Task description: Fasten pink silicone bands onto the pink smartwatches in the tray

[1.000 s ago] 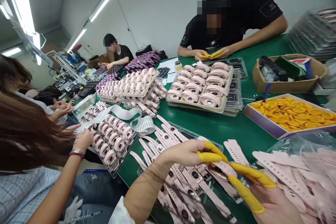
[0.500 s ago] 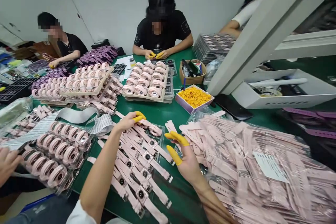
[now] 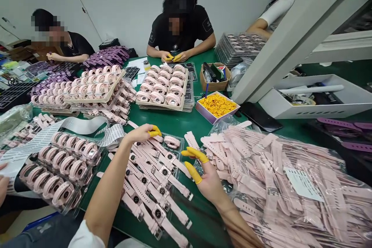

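Note:
My left hand (image 3: 142, 133), yellow finger cots on its fingertips, is closed over a pink smartwatch (image 3: 158, 138) at the far side of the work area; the fingers partly hide it. Just right of it, a looped pink watch (image 3: 171, 142) sits in a clear plastic tray (image 3: 180, 144). Several unbuckled pink watches (image 3: 162, 190) lie side by side below, dark sensor backs up. My right hand (image 3: 205, 172), also in yellow finger cots, is open above the green table, thumb and fingers apart, between these watches and a pile of bagged pink straps (image 3: 261, 170).
Trays of looped pink watches (image 3: 62, 162) stand at left, beside a white label strip (image 3: 84, 124); another person's hand (image 3: 3, 186) touches the strip. Across the table are stacked watch trays (image 3: 162, 85), a box of yellow finger cots (image 3: 217, 106) and a co-worker (image 3: 180, 27). A slanted post (image 3: 285, 35) rises at right.
The view has shifted slightly. My hands keep nearly the same poses and places. At the left edge, the other person's hand has moved further left, with the white label strip beside it.

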Motion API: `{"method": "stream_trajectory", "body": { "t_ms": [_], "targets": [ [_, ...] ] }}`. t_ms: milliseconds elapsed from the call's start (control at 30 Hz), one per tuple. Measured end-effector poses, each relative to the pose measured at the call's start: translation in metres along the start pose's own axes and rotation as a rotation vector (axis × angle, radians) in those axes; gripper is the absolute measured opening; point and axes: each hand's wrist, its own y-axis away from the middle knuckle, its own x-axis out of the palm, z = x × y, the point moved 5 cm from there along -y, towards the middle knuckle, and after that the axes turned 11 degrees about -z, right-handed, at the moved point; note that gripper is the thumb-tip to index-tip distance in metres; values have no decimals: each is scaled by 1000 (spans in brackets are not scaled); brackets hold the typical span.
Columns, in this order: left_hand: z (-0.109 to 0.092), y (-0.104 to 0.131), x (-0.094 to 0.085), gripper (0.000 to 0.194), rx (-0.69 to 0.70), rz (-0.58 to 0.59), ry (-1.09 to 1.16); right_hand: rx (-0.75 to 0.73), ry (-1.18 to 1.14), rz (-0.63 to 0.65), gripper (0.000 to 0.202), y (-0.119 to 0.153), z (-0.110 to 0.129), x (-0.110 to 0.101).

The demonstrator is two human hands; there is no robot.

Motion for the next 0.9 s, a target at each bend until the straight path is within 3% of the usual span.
{"method": "stream_trajectory", "body": {
  "t_ms": [100, 200, 333, 433, 600, 800, 900],
  "targets": [
    [-2, 6, -12, 33, 8, -98, -143, -11, -2, -7, 41, 0, 1, -1],
    [9, 17, -35, 35, -29, -241, -347, 16, 4, -3, 43, 1, 0, -2],
    [23, 28, -48, 24, -69, -283, -593, 45, 6, 27, 43, 3, -2, -1],
    [20, 33, -49, 22, -32, -315, -709, 41, -1, 33, 44, 4, -4, 0],
    [-9, 45, -60, 18, 83, -335, -838, 7, 9, -1, 42, 2, -2, -1],
    [-62, 73, -87, 19, 194, -411, -1035, 1, 1, -6, 38, 1, 4, 0],
    [-93, 92, -89, 25, 246, -433, -1105, -5, 14, -40, 37, 2, 6, -3]
  ]
}}
